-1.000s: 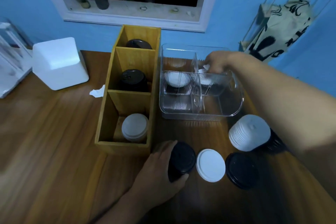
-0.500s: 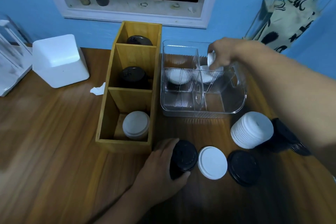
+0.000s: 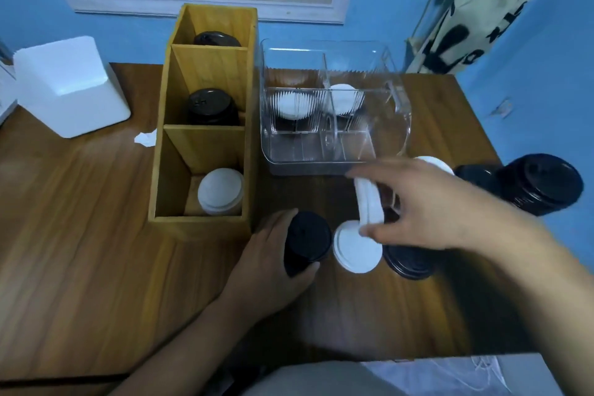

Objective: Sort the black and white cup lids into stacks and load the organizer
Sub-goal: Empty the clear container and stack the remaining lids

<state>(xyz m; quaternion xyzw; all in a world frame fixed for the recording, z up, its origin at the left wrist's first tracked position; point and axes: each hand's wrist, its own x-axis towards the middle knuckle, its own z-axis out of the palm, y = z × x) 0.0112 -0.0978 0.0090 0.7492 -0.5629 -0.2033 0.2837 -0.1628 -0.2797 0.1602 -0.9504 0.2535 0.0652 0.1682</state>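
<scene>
Your right hand pinches a white lid on edge between thumb and forefinger, above the near middle of the table. The hold looks light and the view is blurred there, so the lid may slip onto the flat white lid or the loose black lid just below. Your left hand curls round a black stack leaning just near of the wooden organizer; loosen it and the lids could fan out. Your right forearm passes close to the white stack and the tall black stack on the right, which a careless sweep would topple. The clear bin, beyond your hand, holds white lids in its far compartments.
</scene>
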